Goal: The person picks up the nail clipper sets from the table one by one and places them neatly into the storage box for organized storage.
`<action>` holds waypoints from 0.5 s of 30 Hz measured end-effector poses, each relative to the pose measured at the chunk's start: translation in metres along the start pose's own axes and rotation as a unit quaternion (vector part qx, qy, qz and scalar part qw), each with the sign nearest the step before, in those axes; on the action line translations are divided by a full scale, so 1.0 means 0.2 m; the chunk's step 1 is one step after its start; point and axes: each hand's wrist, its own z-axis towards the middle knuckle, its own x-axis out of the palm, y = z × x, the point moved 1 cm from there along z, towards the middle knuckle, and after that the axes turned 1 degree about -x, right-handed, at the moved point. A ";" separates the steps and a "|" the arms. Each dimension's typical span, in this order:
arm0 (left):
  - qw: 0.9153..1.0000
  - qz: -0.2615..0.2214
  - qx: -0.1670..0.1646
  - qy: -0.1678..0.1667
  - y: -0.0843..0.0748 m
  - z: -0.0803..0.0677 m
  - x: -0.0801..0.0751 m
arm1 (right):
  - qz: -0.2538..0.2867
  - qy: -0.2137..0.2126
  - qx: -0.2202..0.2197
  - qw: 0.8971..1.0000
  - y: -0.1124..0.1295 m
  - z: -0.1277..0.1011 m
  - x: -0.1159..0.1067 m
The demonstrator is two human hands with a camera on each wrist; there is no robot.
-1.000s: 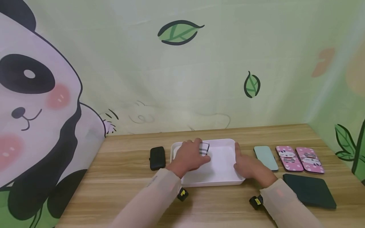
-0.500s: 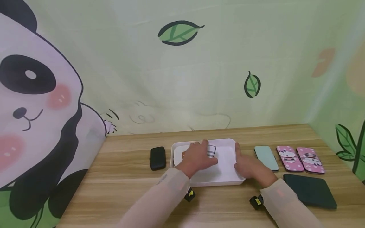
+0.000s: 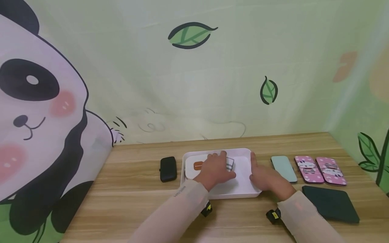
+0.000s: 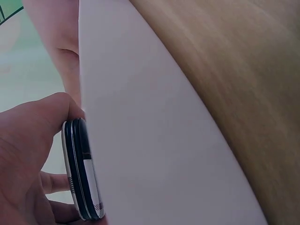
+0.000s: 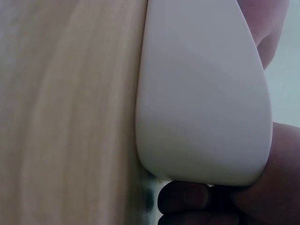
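Note:
My left hand (image 3: 215, 170) is over the white tray (image 3: 244, 173) and holds a flat, round-cornered case (image 3: 230, 164) with a black-and-white plaid print. In the left wrist view, thumb and fingers hold this case (image 4: 79, 168) by its ends, showing its dark, silver-lined edge. A white flat item (image 3: 189, 168) with a brown mark lies in the tray's left part, partly behind my hand. At the tray's right end, my right hand (image 3: 265, 177) grips the wall, index finger along the rim. The right wrist view shows fingertips (image 5: 194, 194) curled against the tray's outside.
A black case (image 3: 168, 168) lies left of the tray. On the right are a mint-green case (image 3: 283, 168), two pink patterned cases (image 3: 308, 169) side by side and a dark flat case (image 3: 330, 204) nearer me. A printed cloth backdrop (image 3: 218, 84) stands behind the wooden table (image 3: 127, 195).
My left hand has moved right inside the tray with the plaid case, uncovering more of the white item and its brown mark. My right hand has stayed at the tray's right end.

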 end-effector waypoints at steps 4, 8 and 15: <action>1.000 0.010 -0.005 0.009 -0.01 0.01 0.01 | 0.000 -0.001 0.003 1.000 0.00 0.00 0.00; 1.000 0.017 -0.012 0.016 -0.01 0.02 0.02 | -0.001 -0.002 0.002 1.000 0.01 -0.01 0.00; 0.998 0.056 0.006 0.013 -0.02 0.02 0.03 | -0.003 -0.001 0.000 1.000 0.01 -0.01 0.00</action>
